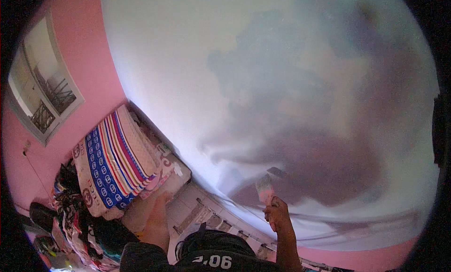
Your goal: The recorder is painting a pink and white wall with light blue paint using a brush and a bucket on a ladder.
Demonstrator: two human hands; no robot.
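Note:
My right hand [278, 214] is wrapped round the handle of a paintbrush [265, 193], held upright with its pale, paint-coated bristles at the wall [164, 70]. A small dark patch shows on the wall just beyond the bristle tips. The wall is pale white-blue, with uneven greyish and bluish areas and soft shadows over it. On the left, my bare left forearm [156, 220] reaches out of a dark sleeve toward the bedding; the left hand [162, 199] is blurred and its fingers cannot be made out.
A folded striped blanket [115, 161] lies on a mattress [181, 178] along the wall. Heaped clothes [89, 234] are at the lower left. Behind them is a pink wall [87, 46] with a window [44, 81]. Light floor tiles [188, 204] show below the mattress.

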